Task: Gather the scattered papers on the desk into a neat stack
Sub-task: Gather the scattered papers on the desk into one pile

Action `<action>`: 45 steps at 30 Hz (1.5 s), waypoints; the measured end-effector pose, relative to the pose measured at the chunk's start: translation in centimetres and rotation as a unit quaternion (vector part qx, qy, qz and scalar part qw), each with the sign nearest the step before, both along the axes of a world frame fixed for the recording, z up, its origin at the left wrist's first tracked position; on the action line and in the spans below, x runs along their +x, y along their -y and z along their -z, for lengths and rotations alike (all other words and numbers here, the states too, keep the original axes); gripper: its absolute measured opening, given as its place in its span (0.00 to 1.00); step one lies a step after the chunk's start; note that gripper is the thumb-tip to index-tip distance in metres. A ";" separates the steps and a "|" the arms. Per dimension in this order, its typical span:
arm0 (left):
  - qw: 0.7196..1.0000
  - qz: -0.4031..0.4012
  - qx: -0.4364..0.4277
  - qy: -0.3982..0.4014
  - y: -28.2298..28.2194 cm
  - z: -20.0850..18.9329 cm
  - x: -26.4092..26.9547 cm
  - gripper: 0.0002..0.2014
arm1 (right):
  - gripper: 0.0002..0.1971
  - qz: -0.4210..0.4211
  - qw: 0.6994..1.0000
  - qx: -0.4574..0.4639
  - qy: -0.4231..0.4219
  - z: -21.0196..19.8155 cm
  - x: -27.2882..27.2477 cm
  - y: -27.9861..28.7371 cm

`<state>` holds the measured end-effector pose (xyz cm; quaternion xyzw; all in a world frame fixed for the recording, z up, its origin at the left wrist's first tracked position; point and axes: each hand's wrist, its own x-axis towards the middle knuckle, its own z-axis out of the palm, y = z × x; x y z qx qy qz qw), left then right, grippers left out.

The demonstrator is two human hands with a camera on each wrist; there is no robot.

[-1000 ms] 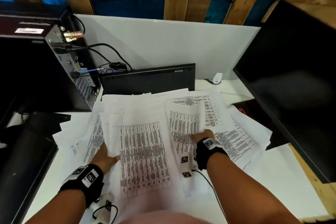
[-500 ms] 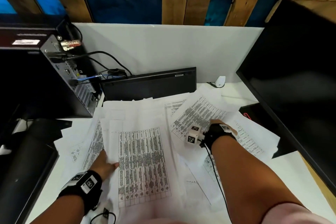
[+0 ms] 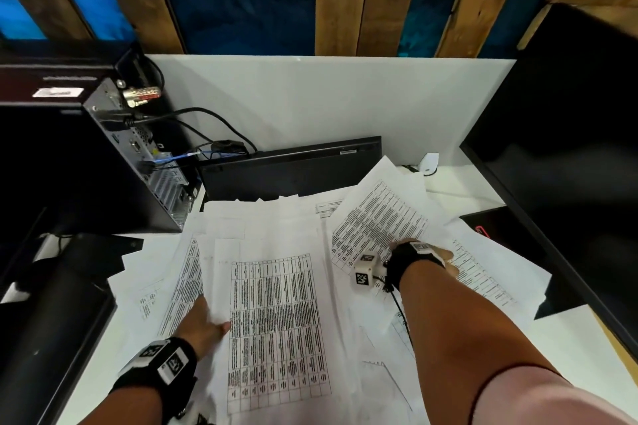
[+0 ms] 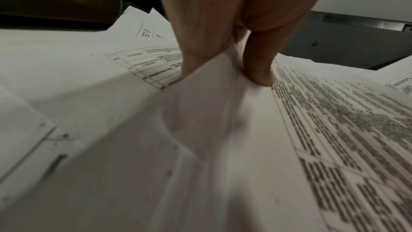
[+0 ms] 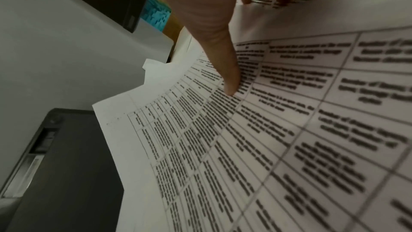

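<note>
Printed sheets lie scattered over the white desk (image 3: 587, 355). A centre pile (image 3: 276, 321) with a table on top lies in front of me. My left hand (image 3: 207, 321) pinches that pile's left edge; in the left wrist view the left hand (image 4: 223, 63) has its thumb (image 4: 258, 70) on top and its fingers beneath. My right hand (image 3: 428, 254) holds a tilted printed sheet (image 3: 379, 214) lifted off the pile at the back right. The right wrist view shows its thumb (image 5: 231, 84) pressed on the printed sheet (image 5: 267, 130). More loose sheets (image 3: 490, 272) spread to the right.
A computer case (image 3: 103, 155) with cables stands at the back left. A black keyboard (image 3: 293, 169) leans at the back. A dark monitor (image 3: 569, 148) fills the right side, and a black object (image 3: 51, 321) the left edge. A small white device (image 3: 429, 162) sits by the partition.
My right hand has picked a printed sheet off the pile and swung it up toward the back right. My left hand has stayed on the centre pile's left edge.
</note>
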<state>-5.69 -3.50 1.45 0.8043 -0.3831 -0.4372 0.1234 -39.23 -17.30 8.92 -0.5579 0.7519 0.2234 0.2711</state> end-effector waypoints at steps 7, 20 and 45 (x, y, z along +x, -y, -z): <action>1.000 -0.009 0.007 -0.023 -0.1 -1.0 -0.7 0.34 | 0.23 0.191 0.971 -0.113 0.085 1.1 -0.6 0.3; 0.998 -0.003 -0.001 -0.070 -0.7 -1.1 0.2 0.43 | 0.16 0.066 0.625 -0.583 0.515 -16.1 1.0 -4.7; 0.990 -0.077 -0.068 -0.098 -2.3 -0.2 -2.9 0.40 | 0.51 0.534 0.797 -0.282 0.010 3.0 -6.0 -9.8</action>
